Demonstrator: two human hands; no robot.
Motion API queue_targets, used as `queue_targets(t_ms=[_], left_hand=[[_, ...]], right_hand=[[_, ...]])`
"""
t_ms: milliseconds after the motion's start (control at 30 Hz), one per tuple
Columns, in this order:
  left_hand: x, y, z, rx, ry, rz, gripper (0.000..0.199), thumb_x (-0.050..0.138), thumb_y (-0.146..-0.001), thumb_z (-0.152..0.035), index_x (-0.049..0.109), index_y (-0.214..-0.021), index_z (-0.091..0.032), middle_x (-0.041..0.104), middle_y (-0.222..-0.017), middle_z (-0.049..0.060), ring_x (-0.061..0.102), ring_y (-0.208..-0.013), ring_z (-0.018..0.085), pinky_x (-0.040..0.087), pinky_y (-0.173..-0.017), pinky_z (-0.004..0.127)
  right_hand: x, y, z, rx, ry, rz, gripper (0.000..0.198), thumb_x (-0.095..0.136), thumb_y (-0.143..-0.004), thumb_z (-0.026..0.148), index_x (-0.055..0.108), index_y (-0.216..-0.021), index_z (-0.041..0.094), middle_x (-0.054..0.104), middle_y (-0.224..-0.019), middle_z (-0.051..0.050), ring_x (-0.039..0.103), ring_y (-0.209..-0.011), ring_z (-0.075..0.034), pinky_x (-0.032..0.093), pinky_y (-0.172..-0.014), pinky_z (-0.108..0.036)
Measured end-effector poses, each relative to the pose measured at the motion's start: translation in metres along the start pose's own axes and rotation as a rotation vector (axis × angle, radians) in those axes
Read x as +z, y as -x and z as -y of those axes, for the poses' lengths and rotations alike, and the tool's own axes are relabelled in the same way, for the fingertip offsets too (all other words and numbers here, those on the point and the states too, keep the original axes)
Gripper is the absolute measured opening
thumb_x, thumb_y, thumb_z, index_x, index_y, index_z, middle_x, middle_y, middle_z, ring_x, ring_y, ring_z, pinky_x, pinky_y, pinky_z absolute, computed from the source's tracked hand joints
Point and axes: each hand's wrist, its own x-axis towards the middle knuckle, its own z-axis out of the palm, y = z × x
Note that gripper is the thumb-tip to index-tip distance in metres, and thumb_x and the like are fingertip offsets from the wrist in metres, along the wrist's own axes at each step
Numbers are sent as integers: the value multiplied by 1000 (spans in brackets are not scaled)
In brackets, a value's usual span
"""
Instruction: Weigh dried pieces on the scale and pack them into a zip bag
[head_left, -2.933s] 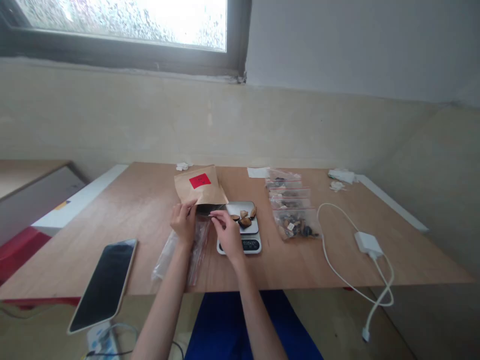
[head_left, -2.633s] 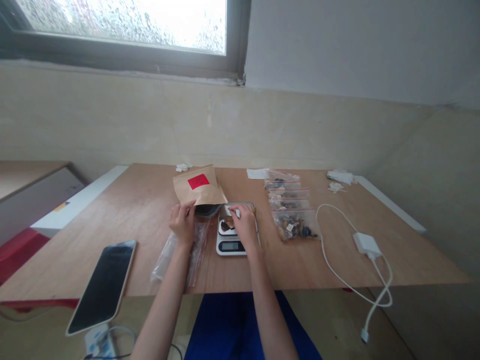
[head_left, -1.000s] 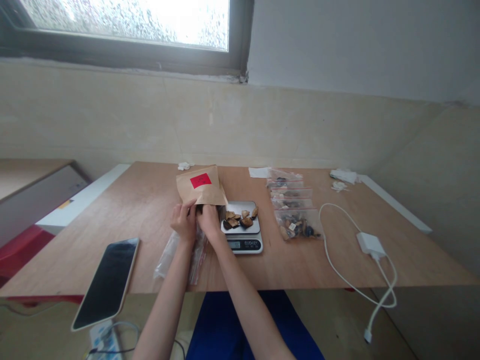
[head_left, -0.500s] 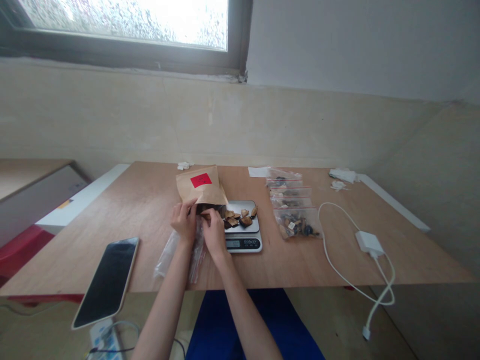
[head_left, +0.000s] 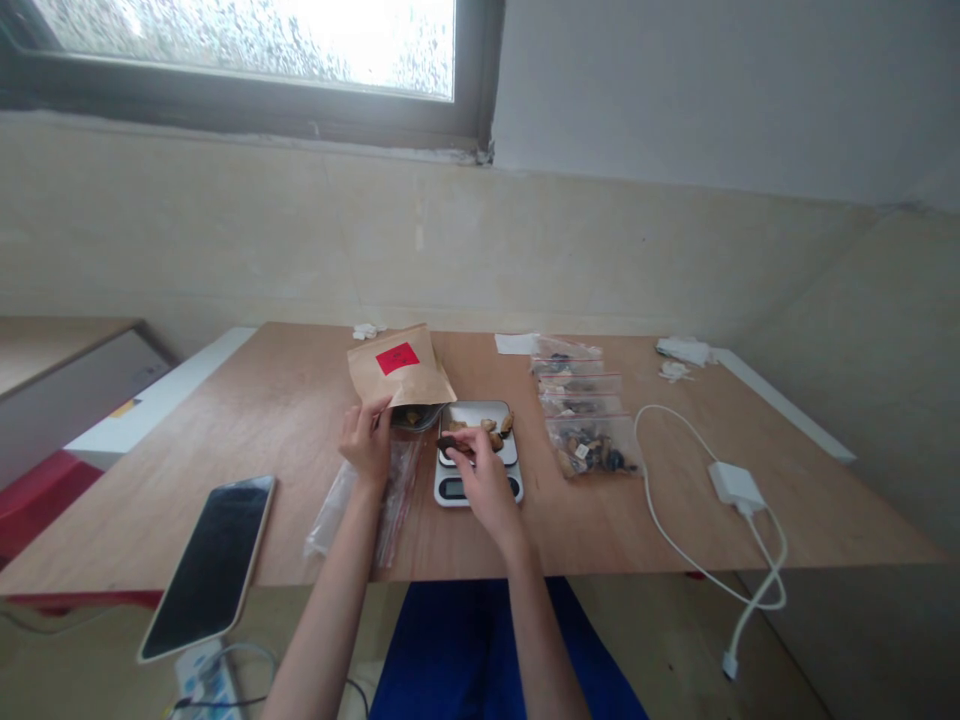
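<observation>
My left hand (head_left: 366,440) pinches the lower edge of a brown paper pouch (head_left: 367,368) that bears a red label (head_left: 397,358). Dried slices show at the pouch's mouth, on its clear underside. Between the thumb and fingers of my right hand (head_left: 484,475) is a dark dried slice (head_left: 448,443), held over the left part of a white kitchen scale (head_left: 441,490). Several brown dried slices (head_left: 496,432) lie on the scale's plate, partly hidden by my fingers. The scale's display is too dim to read.
Empty clear zip bags (head_left: 399,500) lie by my left forearm. Filled zip bags (head_left: 592,448) overlap in a column right of the scale. A phone (head_left: 214,560) overhangs the table's front left edge. A white charger (head_left: 739,487) with cable lies right. White paper (head_left: 517,344) is at the back.
My right hand has moved from the pouch's mouth rightward to the scale, carrying a dark dried slice. My left hand stays on the pouch, which has shifted slightly.
</observation>
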Motion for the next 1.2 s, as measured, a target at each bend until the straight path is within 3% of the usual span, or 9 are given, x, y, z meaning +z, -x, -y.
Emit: queue_targets(t_ms=[167, 333, 600, 800, 1033, 1200], left_hand=[[0, 0, 1, -47, 23, 22, 21, 53, -83, -36, 67, -82, -19, 57, -67, 2, 50, -65, 14, 37, -64, 25], [1, 1, 2, -50, 10, 40, 21, 53, -83, -37, 67, -82, -20, 58, -69, 2, 50, -66, 14, 37, -66, 27], [1, 1, 2, -31, 13, 20, 20, 54, -83, -36, 67, -82, -20, 58, -68, 2, 51, -65, 14, 38, -65, 25], [0, 1, 1, -19, 24, 19, 20, 54, -83, -35, 66, -82, -19, 58, -68, 2, 50, -64, 14, 38, -64, 25], [0, 0, 2, -44, 12, 27, 22, 54, -82, -37, 66, -81, -19, 57, -67, 2, 50, -64, 14, 37, -64, 26], [1, 1, 3, -44, 24, 35, 22, 54, -83, -37, 66, -82, -19, 56, -66, 2, 50, -64, 14, 37, -64, 26]], right_hand=[[-44, 6, -5, -42, 169, -60, 4, 59, -78, 20, 58, -74, 20, 63, -102, -6, 59, -102, -19, 43, -92, -36], [-66, 10, -25, -137, 445, -200, 5, 64, -75, 22, 64, -70, 22, 56, -90, -4, 57, -89, -19, 46, -84, -36], [-57, 11, -40, -240, 421, -251, 10, 60, -80, 20, 66, -72, 21, 54, -89, -3, 56, -82, -16, 47, -74, -29], [-54, 14, -41, -226, 589, -229, 12, 60, -81, 22, 69, -74, 24, 57, -91, -4, 54, -82, -18, 47, -72, -32], [-56, 16, -41, -202, 687, -172, 11, 62, -79, 30, 71, -86, 28, 55, -102, -7, 51, -90, -21, 45, -82, -40], [-42, 15, -21, -199, 633, -209, 18, 52, -85, 29, 68, -92, 26, 52, -108, -8, 50, -99, -22, 42, -88, -42]])
